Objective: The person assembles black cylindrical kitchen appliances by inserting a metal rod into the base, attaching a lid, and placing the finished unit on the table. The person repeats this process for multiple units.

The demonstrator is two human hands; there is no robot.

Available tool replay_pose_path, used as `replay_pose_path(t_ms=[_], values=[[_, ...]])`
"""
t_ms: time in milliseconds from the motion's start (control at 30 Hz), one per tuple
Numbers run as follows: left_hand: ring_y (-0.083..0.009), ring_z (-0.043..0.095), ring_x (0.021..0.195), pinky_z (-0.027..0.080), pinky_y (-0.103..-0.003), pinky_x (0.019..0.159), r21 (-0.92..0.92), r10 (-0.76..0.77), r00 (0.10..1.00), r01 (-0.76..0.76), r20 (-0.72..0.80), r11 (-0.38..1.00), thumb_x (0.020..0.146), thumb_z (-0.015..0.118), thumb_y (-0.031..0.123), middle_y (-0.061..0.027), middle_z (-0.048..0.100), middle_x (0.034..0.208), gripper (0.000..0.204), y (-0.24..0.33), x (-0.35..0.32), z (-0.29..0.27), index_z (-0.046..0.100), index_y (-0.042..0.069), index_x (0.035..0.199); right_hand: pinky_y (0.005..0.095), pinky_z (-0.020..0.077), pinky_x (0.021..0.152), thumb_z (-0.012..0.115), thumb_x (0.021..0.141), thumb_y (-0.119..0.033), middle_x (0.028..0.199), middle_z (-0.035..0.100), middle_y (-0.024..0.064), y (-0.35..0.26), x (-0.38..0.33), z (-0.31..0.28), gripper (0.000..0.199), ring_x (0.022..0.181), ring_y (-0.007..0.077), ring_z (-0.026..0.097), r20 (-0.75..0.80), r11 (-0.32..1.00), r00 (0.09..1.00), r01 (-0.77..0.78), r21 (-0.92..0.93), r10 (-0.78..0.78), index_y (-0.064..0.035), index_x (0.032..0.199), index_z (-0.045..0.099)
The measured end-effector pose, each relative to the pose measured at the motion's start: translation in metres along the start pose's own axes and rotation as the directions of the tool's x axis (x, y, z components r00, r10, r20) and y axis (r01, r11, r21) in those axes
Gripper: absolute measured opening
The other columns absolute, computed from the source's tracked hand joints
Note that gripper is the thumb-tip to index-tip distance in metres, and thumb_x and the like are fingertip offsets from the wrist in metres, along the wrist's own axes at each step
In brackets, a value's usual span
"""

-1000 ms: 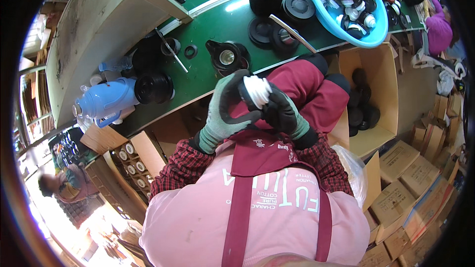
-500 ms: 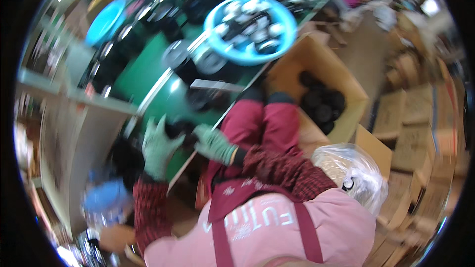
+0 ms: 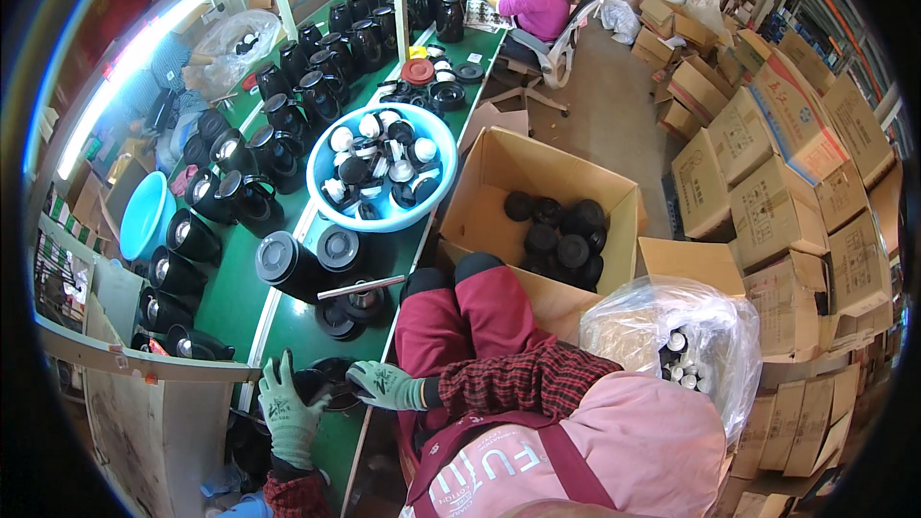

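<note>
My hands wear pale green gloves with dark fingertips. At the green table's near end, my left hand (image 3: 290, 412) has its fingers up and its thumb apart, around a black round plastic part (image 3: 310, 384). From the other side, my right hand (image 3: 387, 387) pinches the edge of black round plastic pieces; its fingertips are partly hidden. I cannot tell whether both hands touch the same piece. Just beyond them lie black discs (image 3: 336, 319) and a thin metal strip (image 3: 361, 288). Two black cylinders with grey round tops (image 3: 278, 257) stand farther off.
A blue basin (image 3: 447, 165) of black and white lids sits on the table, with rows of black jugs (image 3: 320, 96) beyond. Right of my knees is a carton (image 3: 600, 182) holding black round parts, near a clear plastic bag (image 3: 614, 312). Cartons (image 3: 767, 201) are stacked right. A co-worker (image 3: 542, 2) sits far off.
The view has shifted and sharpened from a blur. My hands appear lower in the picture, still on either side of the black part.
</note>
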State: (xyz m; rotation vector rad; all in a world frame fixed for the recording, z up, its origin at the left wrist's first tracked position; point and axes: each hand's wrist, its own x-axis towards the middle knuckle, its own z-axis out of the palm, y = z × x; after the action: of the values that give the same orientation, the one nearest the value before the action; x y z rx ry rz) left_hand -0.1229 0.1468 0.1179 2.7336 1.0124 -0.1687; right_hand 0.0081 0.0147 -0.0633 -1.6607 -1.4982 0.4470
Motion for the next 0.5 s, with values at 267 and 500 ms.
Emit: replay_pose_path(t_ms=[267, 500], values=[[-0.0343, 0.055, 0.117, 0.046, -0.048, 0.097, 0.203, 0.280, 0.947, -0.246, -0.159, 0.948, 0.063, 0.093, 0.031, -0.0151, 0.053, 0.132, 0.105, 0.011, -0.002, -0.021, 0.040, 0.012, 0.152, 0.0458, 0.0525, 0.084, 0.069, 0.087, -0.022, 0.113, 0.055, 0.0177, -0.001, 0.000, -0.003, 0.043, 0.101, 0.0371, 0.062, 0.011, 1.000, 1.000, 0.001, -0.023, 0.000, -0.0058, 0.122, 0.051], [-0.0342, 0.057, 0.115, 0.045, -0.051, 0.097, 0.236, 0.269, 0.959, -0.282, 0.086, 0.930, 0.061, 0.094, 0.034, -0.0108, 0.057, 0.122, 0.099, -0.006, 0.005, 0.009, 0.047, 0.009, 0.145, 0.0451, 0.0517, 0.084, 0.068, 0.087, -0.025, 0.111, 0.057, 0.0165, -0.002, 0.002, 0.000, 0.043, 0.100, 0.0348, 0.062, 0.031, 0.993, 1.000, 0.003, -0.120, 0.001, -0.0061, 0.122, 0.053]])
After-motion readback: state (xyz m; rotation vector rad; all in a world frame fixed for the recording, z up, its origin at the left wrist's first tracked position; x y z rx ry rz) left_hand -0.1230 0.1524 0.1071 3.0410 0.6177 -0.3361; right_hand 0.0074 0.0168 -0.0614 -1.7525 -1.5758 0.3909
